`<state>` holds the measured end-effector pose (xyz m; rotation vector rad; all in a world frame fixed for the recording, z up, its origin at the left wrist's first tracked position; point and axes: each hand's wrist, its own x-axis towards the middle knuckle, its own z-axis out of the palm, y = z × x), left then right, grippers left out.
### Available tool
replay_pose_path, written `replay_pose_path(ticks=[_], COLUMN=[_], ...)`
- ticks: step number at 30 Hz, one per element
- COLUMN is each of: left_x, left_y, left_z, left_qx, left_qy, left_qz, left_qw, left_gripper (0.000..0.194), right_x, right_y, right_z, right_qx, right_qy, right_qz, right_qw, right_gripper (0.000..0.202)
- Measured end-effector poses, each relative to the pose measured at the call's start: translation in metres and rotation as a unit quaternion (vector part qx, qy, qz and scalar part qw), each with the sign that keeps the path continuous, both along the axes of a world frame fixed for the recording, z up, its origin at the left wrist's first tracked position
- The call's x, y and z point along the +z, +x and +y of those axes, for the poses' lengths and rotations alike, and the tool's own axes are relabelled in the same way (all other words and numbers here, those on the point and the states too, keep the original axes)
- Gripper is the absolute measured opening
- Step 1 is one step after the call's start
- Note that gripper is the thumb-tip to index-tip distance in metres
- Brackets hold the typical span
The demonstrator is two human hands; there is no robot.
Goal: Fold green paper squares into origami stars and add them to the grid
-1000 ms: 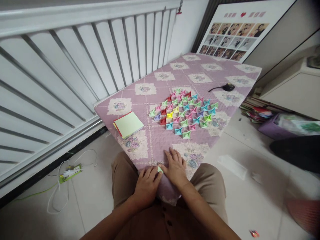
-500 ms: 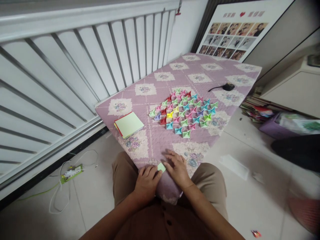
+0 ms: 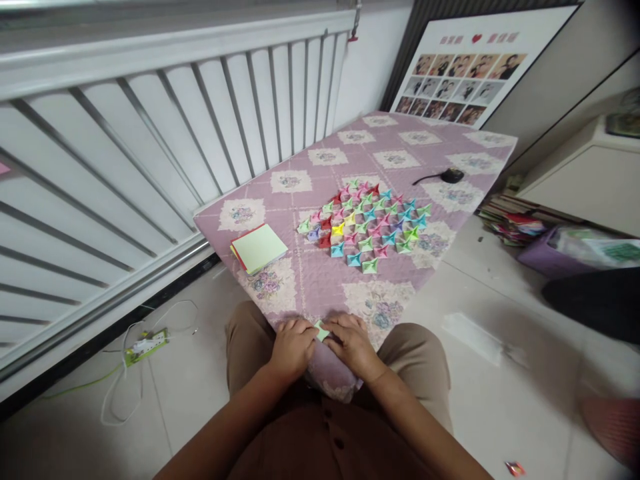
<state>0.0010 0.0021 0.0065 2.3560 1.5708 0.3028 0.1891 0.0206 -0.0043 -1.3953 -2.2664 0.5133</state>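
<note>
A small light-green folded paper [image 3: 321,331] lies near the table's front corner, between my two hands. My left hand [image 3: 294,347] grips its left side, fingers bent and thumb against the edge. On the other side my right hand [image 3: 354,343] has its thumb and curled fingers on the paper's right part, which they partly cover. Beyond the hands sits a cluster of folded paper pieces [image 3: 367,242] in green, pink, red, blue and yellow, set in slanting rows. To the left is a stack of square paper sheets [image 3: 261,248], pale green on top with red and yellow edges showing.
A purple floral cloth [image 3: 320,280] covers the table. A black object with a short cable [image 3: 451,175] lies at the far right. A white radiator [image 3: 240,113] runs along the left. A power strip [image 3: 147,343] and cords lie on the floor; a purple bin [image 3: 543,253] stands right.
My right hand has moved in, its fingers going from spread to curled over the green paper. My left hand stays at the paper's left side. The view has shifted slightly.
</note>
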Motion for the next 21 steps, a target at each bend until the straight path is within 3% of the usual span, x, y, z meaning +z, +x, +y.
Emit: replay_pose_path(ticks=[5, 21], left_x=[0.003, -0.009], left_y=[0.002, 0.004], left_z=[0.005, 0.004], left_qx=[0.008, 0.022], left_qy=[0.001, 0.027], left_qz=[-0.014, 0.008], left_qw=[1.0, 0.999], left_gripper=[0.018, 0.018], right_x=[-0.001, 0.004], right_y=[-0.001, -0.005], right_z=[-0.001, -0.005], right_qx=[-0.006, -0.005], right_qy=[0.001, -0.013], right_qz=[0.009, -0.01], right_qw=[1.0, 1.0], right_gripper=[0.024, 0.019])
